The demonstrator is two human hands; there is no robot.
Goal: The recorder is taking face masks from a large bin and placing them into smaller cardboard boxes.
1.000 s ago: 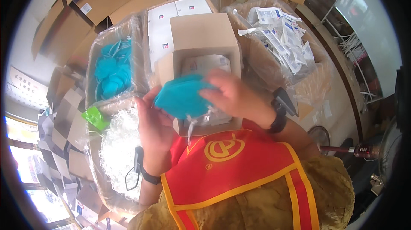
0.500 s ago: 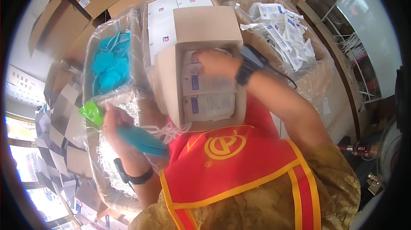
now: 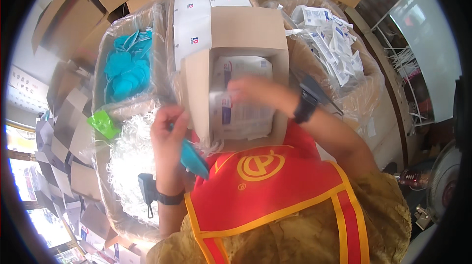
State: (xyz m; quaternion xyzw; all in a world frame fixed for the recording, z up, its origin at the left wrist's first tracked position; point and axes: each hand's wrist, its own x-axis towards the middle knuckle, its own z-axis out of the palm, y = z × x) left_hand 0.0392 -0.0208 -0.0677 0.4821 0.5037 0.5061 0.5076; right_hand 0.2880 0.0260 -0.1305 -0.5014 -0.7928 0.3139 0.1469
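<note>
Close to the left wall of an open cardboard box point(image 3: 197, 98), my left hand point(image 3: 169, 129) is closed on folded teal face masks point(image 3: 193, 160). The masks hang below the palm, over the red apron, and white ear loops trail near them. Over the box's opening, my right hand point(image 3: 250, 92) is smeared by motion, its fingers bent above flat white packets point(image 3: 248, 122) with blue print. Whether those fingers hold anything is hidden by the blur. Each wrist wears a black strap with a dark device.
Loose teal masks point(image 3: 127, 70) fill a plastic-lined bin at left, with white loops point(image 3: 132, 158) in the bin nearer me. Beside them lies a green wrapper point(image 3: 104, 125). White boxes point(image 3: 191, 23) stand behind the carton; a lined bin of white packets point(image 3: 329, 38) is at right.
My left hand has come right with the masks, toward the open box. My right hand has drawn back slightly toward me, baring the packets at the box's far end.
</note>
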